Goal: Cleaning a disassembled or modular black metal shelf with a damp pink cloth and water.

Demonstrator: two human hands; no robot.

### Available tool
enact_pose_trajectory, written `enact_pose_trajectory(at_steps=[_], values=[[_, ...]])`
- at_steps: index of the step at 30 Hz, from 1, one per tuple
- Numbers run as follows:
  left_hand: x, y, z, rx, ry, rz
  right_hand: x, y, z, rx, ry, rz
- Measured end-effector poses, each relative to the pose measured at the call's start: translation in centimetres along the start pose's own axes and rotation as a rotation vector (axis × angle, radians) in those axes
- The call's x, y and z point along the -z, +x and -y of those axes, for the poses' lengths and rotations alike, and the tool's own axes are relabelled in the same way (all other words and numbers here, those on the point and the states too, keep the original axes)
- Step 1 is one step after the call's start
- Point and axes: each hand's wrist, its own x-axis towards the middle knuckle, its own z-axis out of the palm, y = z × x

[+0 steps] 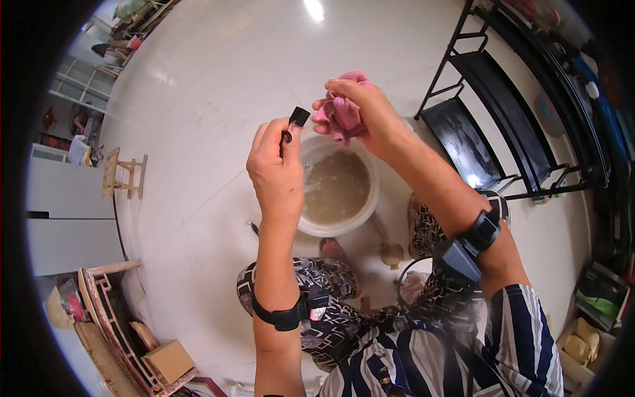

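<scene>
My left hand (276, 171) is raised above the left rim of a white basin (375, 198) that holds cloudy, brownish water (342, 186). Between its thumb and fingers is a small black hook piece (299, 117) with a square, flat end and a curled part. A crumpled pink cloth (342, 114) is gripped in my right hand (369, 109), over the far rim of the basin. The cloth and the black piece are a short distance apart. Something pale shows in the water at the basin's left side, too unclear to name.
A black metal tiered rack (476, 144) stands at the right. On the floor are a small dark item with a ring (253, 227) and a yellowish round object (392, 254). By my leg, a white container holds cloth (414, 287). A wooden stool (126, 173) lies at the left.
</scene>
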Motion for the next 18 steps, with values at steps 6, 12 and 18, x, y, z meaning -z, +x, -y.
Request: enact_pose_trajectory(at_steps=[6,12,18], values=[[-0.3,-0.2,1.0,-0.182,0.234,0.065,-0.6,-1.5,0.5,0.119,-0.429,0.229],[1.0,0.4,-0.4,0.514,-0.715,0.137,0.2,-0.4,0.1,0.282,-0.224,0.253],[2.0,1.0,0.0,0.692,-1.04,0.483,0.7,-1.3,0.9,0.28,-0.464,0.376]])
